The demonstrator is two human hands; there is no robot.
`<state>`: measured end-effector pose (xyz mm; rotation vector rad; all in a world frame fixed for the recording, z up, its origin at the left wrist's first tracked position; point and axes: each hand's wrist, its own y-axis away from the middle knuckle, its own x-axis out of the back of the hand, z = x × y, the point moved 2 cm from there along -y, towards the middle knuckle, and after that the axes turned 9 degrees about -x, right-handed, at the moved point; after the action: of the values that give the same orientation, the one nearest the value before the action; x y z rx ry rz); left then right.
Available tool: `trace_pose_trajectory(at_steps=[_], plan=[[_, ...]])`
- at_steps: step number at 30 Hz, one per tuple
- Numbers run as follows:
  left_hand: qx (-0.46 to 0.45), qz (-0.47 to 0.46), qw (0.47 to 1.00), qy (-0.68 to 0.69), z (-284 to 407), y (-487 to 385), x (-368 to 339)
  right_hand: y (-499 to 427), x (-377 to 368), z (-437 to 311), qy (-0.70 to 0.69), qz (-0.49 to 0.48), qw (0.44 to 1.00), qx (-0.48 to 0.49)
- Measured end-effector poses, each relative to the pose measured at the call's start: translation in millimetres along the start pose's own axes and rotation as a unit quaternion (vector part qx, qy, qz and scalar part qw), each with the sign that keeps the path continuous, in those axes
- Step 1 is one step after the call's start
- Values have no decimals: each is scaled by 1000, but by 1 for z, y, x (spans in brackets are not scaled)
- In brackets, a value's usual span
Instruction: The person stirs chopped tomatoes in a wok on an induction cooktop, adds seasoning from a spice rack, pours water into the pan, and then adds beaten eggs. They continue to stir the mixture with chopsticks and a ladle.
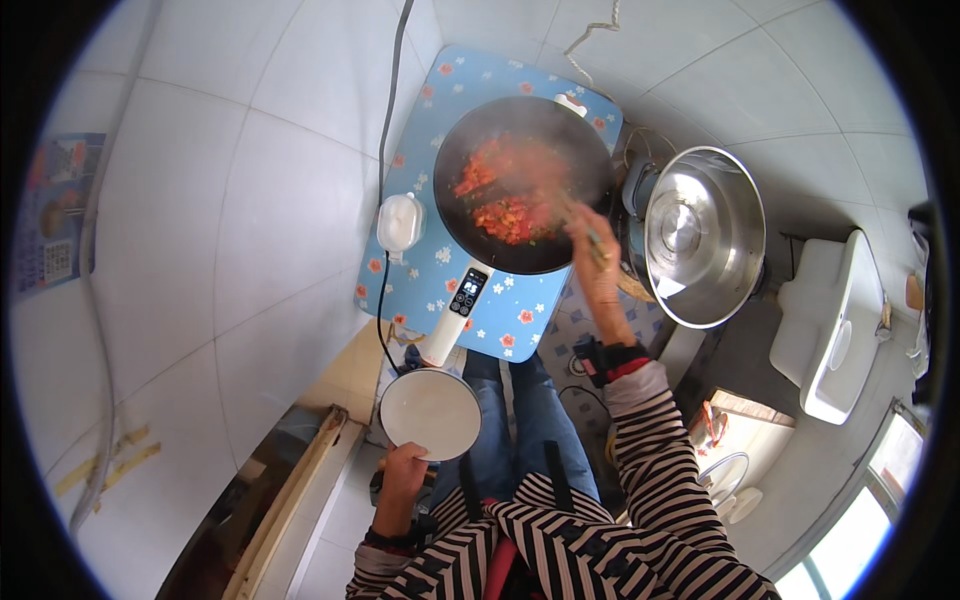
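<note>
A dark electric frying pan (450, 187) with a white handle stands on a blue flowered board (517, 330). Chopped red food, looking like tomato with green bits, lies steaming in it. Over the pan's lower right rim, my right hand (598, 251) is closed on the handle of a utensil, its far end blurred in the steam. My left hand (405, 465) grips a white dish (431, 415) by its near edge, below the pan's handle; the dish's inside shows no food. A small white lidded container (401, 223) sits left of the pan.
A large stainless steel pot (705, 236) stands right of the pan. Farther right, a white sink (844, 337) hangs at the tiled wall. A power cord (386, 135) runs down the left side. At lower left is a wooden-edged opening (289, 510); a glass lid (726, 480) lies at lower right.
</note>
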<state>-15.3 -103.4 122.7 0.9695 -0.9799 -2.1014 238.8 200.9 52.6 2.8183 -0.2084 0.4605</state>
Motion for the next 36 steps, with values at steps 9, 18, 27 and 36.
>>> trace_pose_trajectory(at_steps=[9, 18, 27, 36], plan=[[-25, -23, 999, -10, -6, 4, -15, 24, -21, -24, 133, -117, 965, 196], [-13, 44, 997, -69, -3, -2, 1, 25, 40, 4, -88, -14, 995, -41], [11, 15, 1000, -5, -3, -3, 4, 25, -48, -4, 2, -42, 996, 77], [-19, -6, 1000, 5, 1, -8, 14, -18, 6, -4, 5, 57, 998, 37]])
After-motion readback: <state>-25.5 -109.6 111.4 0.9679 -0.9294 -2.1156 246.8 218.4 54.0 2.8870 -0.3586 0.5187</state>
